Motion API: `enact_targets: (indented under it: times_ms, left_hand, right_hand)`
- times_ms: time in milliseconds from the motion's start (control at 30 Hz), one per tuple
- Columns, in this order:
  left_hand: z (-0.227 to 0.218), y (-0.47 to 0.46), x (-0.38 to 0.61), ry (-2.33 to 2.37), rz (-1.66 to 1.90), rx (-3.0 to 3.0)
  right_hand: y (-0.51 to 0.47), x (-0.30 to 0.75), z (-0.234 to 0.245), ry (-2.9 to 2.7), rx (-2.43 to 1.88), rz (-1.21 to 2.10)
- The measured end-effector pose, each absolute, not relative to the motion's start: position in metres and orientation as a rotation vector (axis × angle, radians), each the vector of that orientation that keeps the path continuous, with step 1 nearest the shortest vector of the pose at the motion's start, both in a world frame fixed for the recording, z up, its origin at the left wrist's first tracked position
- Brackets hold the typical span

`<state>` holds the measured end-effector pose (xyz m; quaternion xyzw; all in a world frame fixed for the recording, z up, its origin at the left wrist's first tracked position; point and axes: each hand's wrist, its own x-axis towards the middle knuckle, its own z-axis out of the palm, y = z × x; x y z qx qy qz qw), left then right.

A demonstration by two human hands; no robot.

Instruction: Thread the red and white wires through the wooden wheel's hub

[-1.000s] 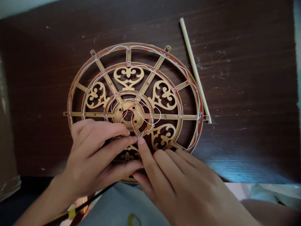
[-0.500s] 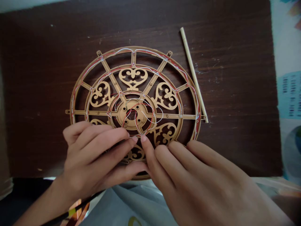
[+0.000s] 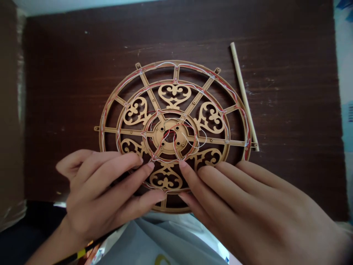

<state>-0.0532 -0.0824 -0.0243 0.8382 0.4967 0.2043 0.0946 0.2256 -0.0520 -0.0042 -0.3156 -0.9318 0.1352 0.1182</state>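
A round, tan wheel-like frame (image 3: 212, 140) with spokes and scroll ornaments lies on the dark table. Red and white wires (image 3: 190, 148) run along its rings and loop loosely around the hub. My left hand (image 3: 102, 187) rests over the frame's near left side, its index fingertip at the inner ring and its thumb apart, near the lower scroll. My right hand (image 3: 242, 206) lies over the near right side. Its index fingertip touches the inner ring's wires, while the thumb reaches the near rim. Both hands have outstretched fingers and nothing visible held in them.
A pale thin rod (image 3: 244, 94) lies along the frame's right edge on the brown table (image 3: 298, 110). Below my left wrist runs a dark stick-like thing with a yellow band (image 3: 81, 254). Grey cloth (image 3: 146, 243) shows at the table's near edge.
My left hand has moved left along the inner ring, away from my right index finger, uncovering the lower scroll. My right index stays at about the same spot. The view has shifted.
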Motion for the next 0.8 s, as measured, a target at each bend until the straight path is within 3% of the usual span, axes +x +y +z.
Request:
enact_targets:
  times_ms: [800]
  left_hand:
    - [-0.029, -0.075, -0.035, 1.554, 0.75, 2.485]
  right_hand:
    - [-0.06, 0.237, -0.014, -2.708, -0.969, 0.461]
